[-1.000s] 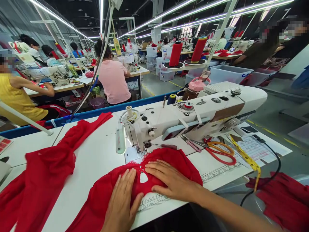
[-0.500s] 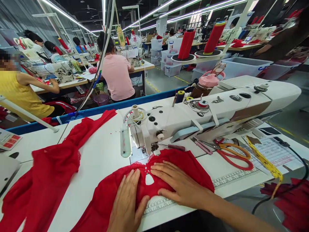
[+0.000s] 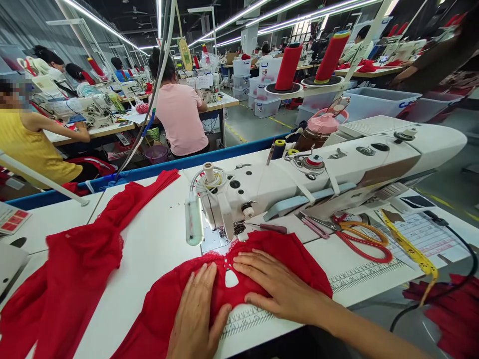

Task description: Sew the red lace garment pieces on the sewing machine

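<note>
Hands, two of them, lie palm down on one red garment, spread on the white worktop just in front of the sewing machine's needle. Fingers of the left hand and right hand are flat and outstretched, pressing rather than pinching; one hole in the cloth shows between them. A second heap of red cloth lies to the left, and a third, the red scraps, sits low at the right.

One sewing machine carries one small dark spool behind it; two big red cones, one left and one right, stand above. Beside the garment are one pair of scissors, one pair of pink tweezers and one dark red-handled tool. One yellow tape measure (its numerals blurred) crosses one printed sheet, whose lines are too small to read. One ruler strip bears tiny numbers.
</note>
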`<state>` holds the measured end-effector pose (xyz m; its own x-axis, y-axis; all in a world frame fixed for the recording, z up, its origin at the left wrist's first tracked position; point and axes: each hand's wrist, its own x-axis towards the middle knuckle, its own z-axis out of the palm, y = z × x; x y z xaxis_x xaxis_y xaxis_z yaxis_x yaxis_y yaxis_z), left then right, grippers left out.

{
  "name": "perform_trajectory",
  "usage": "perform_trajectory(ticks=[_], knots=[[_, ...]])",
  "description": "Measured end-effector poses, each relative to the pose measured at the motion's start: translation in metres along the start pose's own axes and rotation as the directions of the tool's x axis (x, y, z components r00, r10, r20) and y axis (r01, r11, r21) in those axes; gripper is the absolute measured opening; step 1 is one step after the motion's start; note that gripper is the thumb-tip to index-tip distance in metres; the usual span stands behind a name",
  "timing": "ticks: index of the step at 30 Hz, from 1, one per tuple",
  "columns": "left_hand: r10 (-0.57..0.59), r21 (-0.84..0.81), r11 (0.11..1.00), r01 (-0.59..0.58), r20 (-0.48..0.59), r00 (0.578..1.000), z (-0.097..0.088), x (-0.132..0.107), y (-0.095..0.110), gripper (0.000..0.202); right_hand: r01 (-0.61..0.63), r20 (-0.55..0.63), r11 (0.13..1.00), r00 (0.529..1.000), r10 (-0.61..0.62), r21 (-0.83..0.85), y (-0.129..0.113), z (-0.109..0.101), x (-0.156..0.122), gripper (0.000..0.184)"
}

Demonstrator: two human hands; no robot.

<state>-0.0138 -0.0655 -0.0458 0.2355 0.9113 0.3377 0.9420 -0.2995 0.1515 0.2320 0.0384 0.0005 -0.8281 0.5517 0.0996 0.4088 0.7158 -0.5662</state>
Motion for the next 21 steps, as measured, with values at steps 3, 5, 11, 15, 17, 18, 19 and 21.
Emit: perform_trajectory(ticks=[3, 5, 11, 15, 17, 18, 19, 21], knots=[[0.007, -0.002, 1.000, -0.007, -0.002, 1.000, -0.0022, 0.0009, 0.0008, 0.071, -0.003, 0.002, 1.000, 1.000, 0.003, 0.001, -0.0008, -0.0013, 0.0003, 0.056], [0.010, -0.008, 1.000, -0.010, 0.003, 1.000, -0.0035, 0.0016, 0.0009, 0.070, -0.009, 0.013, 1.000, 1.000, 0.009, -0.006, -0.0022, -0.0030, 0.0011, 0.055], [0.030, -0.010, 0.999, -0.031, -0.013, 0.999, -0.0017, 0.0024, -0.0012, 0.071, -0.026, 0.044, 0.999, 0.999, 0.027, -0.025, -0.0051, -0.0056, 0.0031, 0.057], [0.029, -0.006, 1.000, -0.029, -0.007, 1.000, -0.0006, 0.0018, -0.0019, 0.071, -0.026, 0.029, 1.000, 0.999, 0.027, -0.010, -0.0067, -0.0065, 0.0022, 0.057], [0.024, -0.006, 1.000, -0.024, -0.006, 1.000, -0.0005, 0.0017, -0.0018, 0.071, -0.031, 0.032, 0.999, 0.999, 0.031, -0.008, -0.0077, -0.0075, 0.0019, 0.057], [0.021, -0.010, 1.000, -0.021, -0.007, 1.000, -0.0005, 0.0018, -0.0018, 0.071, -0.033, 0.037, 0.999, 0.999, 0.034, -0.008, -0.0082, -0.0080, 0.0019, 0.057], [0.019, -0.015, 1.000, -0.019, -0.007, 1.000, -0.0003, 0.0020, -0.0019, 0.071, -0.035, 0.040, 0.999, 0.999, 0.036, -0.010, -0.0086, -0.0084, 0.0019, 0.057], [0.018, -0.028, 0.999, -0.019, -0.010, 1.000, 0.0001, 0.0025, -0.0021, 0.071, -0.037, 0.043, 0.999, 0.998, 0.037, -0.010, -0.0089, -0.0088, 0.0019, 0.057]])
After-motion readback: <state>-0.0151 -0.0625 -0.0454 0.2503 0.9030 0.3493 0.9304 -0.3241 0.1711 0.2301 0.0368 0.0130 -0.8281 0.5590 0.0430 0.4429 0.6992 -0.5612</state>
